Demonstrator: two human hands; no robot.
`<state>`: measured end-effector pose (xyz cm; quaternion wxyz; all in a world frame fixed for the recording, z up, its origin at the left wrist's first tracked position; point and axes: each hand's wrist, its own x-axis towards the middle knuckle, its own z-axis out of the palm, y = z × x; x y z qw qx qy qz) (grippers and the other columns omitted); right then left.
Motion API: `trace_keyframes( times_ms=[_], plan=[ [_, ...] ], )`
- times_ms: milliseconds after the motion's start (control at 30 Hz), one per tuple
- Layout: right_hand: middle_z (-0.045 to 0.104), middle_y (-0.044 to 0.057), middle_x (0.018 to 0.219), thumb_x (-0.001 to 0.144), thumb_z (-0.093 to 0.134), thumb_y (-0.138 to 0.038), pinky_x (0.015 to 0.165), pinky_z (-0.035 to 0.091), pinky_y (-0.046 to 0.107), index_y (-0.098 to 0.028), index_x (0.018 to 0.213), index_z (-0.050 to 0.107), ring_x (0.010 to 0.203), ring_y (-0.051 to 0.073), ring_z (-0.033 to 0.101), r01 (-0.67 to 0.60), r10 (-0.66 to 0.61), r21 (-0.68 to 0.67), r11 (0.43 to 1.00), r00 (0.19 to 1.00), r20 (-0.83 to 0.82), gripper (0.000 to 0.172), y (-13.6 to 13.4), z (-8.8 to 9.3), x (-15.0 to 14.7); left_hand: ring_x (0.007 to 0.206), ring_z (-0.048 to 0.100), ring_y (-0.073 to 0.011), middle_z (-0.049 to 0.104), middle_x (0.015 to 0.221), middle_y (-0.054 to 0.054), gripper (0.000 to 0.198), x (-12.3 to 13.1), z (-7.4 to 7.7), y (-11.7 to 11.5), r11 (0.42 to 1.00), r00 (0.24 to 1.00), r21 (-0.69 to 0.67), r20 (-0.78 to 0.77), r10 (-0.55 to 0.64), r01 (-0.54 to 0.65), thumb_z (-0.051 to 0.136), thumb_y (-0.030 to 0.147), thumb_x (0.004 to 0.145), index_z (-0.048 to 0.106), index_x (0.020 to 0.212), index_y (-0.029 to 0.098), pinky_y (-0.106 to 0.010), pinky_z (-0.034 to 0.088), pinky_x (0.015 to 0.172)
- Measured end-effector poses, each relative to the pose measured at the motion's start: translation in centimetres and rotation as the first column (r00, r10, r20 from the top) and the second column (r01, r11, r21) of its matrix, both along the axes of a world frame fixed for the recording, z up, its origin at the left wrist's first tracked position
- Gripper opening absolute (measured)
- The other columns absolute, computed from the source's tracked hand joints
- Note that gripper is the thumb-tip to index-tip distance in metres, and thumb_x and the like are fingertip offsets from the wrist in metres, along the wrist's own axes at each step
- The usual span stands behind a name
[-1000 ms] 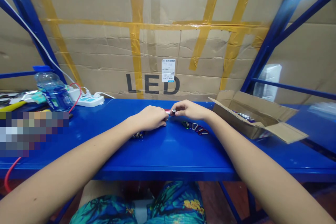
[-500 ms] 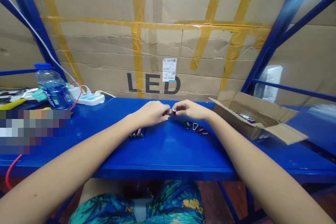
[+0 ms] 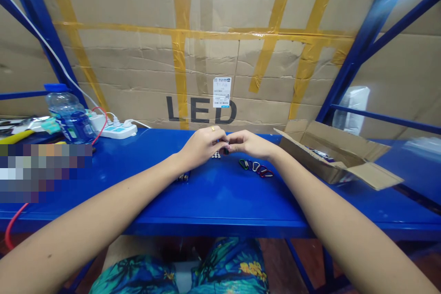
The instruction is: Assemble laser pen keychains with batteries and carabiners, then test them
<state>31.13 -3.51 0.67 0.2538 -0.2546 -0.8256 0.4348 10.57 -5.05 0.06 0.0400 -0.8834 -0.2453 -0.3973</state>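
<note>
My left hand (image 3: 201,148) and my right hand (image 3: 251,144) meet over the middle of the blue table, fingertips touching. Pinched between them is a small dark piece (image 3: 226,151), mostly covered by the fingers; its kind is too small to tell. Several little silvery parts (image 3: 216,155) lie just under the left fingers. Several dark cylinders with shiny ends (image 3: 184,177) rest below my left wrist, partly hidden by it. To the right, near my right wrist, several coloured carabiners (image 3: 255,166) lie in a row.
An open cardboard box (image 3: 330,172) stands at the right with items inside. At the left are a plastic bottle (image 3: 70,117) and a white power strip (image 3: 120,130) with cables. A large taped cardboard sheet (image 3: 144,73) rises behind the blue table (image 3: 220,202).
My left hand has turned and risen slightly, its fingers closing over the small piece near the right fingertips. The piece's silvery round end no longer shows. Small silvery parts below are now more visible.
</note>
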Motion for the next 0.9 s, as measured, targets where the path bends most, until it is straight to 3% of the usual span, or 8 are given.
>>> trace_keyframes(
  times_ms=[167, 300, 400, 533, 600, 733, 900],
  plan=[
    [0.067, 0.004, 0.086, 0.082, 0.066, -0.027, 0.084, 0.047, 0.036, -0.017, 0.087, 0.065, 0.084, 0.017, 0.06, 0.064, -0.066, -0.039, 0.997, 0.996, -0.058, 0.012, 0.1, -0.1, -0.1, 0.072, 0.058, -0.0126, 0.066, 0.088, -0.005, 0.015, -0.2, 0.4, 0.2, 0.999, 0.998, -0.003, -0.05, 0.034, -0.034, 0.057, 0.028, 0.09, 0.068, 0.088, 0.018, -0.026, 0.044, 0.066],
    [0.066, 0.005, 0.088, 0.081, 0.061, -0.021, 0.081, 0.049, 0.036, -0.017, 0.088, 0.061, 0.081, 0.017, 0.061, 0.103, -0.113, -0.097, 0.99, 0.988, -0.101, 0.008, -0.2, -0.1, -0.4, 0.082, 0.06, -0.0159, 0.068, 0.091, -0.006, 0.019, -1.6, 1.9, 0.8, 0.99, 0.981, -0.004, -0.136, 0.141, -0.142, 0.052, 0.023, 0.089, 0.068, 0.098, 0.018, -0.029, 0.044, 0.073],
    [0.064, 0.005, 0.085, 0.083, 0.057, -0.02, 0.076, 0.049, 0.035, -0.017, 0.09, 0.059, 0.076, 0.017, 0.06, 0.107, -0.121, -0.126, 0.986, 0.987, -0.107, 0.008, -0.3, -0.2, -0.6, 0.076, 0.061, -0.016, 0.07, 0.085, -0.004, 0.017, -3.0, 3.0, 1.1, 0.974, 0.915, -0.129, -0.384, 0.126, -0.188, 0.054, 0.023, 0.083, 0.07, 0.087, 0.02, -0.027, 0.042, 0.068],
    [0.058, 0.002, 0.075, 0.084, 0.052, -0.021, 0.066, 0.045, 0.032, -0.018, 0.093, 0.058, 0.068, 0.015, 0.054, 0.136, -0.153, -0.153, 0.979, 0.983, -0.104, 0.011, 0.1, -0.7, -0.7, 0.057, 0.057, -0.0133, 0.068, 0.068, -0.001, 0.011, -4.0, 3.0, 1.0, 0.889, 0.793, -0.341, -0.608, 0.039, -0.306, 0.06, 0.025, 0.075, 0.07, 0.078, 0.022, -0.023, 0.036, 0.052],
    [0.053, 0.0, 0.069, 0.084, 0.052, -0.022, 0.062, 0.042, 0.03, -0.018, 0.097, 0.058, 0.063, 0.014, 0.049, 0.171, -0.184, -0.137, 0.976, 0.979, -0.087, 0.014, 0.4, -0.9, -0.7, 0.054, 0.056, -0.0132, 0.067, 0.065, 0.0, 0.009, -4.0, 2.5, 1.0, 0.87, 0.777, -0.367, -0.628, 0.028, -0.328, 0.063, 0.022, 0.07, 0.07, 0.075, 0.022, -0.023, 0.035, 0.05],
    [0.041, -0.004, 0.063, 0.087, 0.053, -0.028, 0.057, 0.035, 0.029, -0.019, 0.1, 0.053, 0.057, 0.012, 0.041, 0.181, -0.192, -0.125, 0.975, 0.977, -0.087, 0.016, 0.8, -1.4, -0.7, 0.055, 0.056, -0.0143, 0.066, 0.066, -0.001, 0.007, -3.6, 1.7, 1.2, 0.89, 0.794, -0.328, -0.605, 0.06, -0.317, 0.062, 0.016, 0.069, 0.068, 0.069, 0.02, -0.025, 0.035, 0.051],
    [0.046, -0.006, 0.067, 0.086, 0.055, -0.028, 0.054, 0.034, 0.026, -0.024, 0.097, 0.037, 0.055, 0.011, 0.039, 0.248, -0.253, -0.078, 0.966, 0.965, -0.072, 0.021, 0.8, -1.6, -0.7, 0.062, 0.058, -0.0143, 0.068, 0.071, -0.002, 0.015, -3.1, 1.9, 1.3, 0.923, 0.88, -0.3, -0.47, 0.075, -0.239, 0.054, 0.017, 0.077, 0.069, 0.078, 0.019, -0.026, 0.039, 0.058]
  ],
)
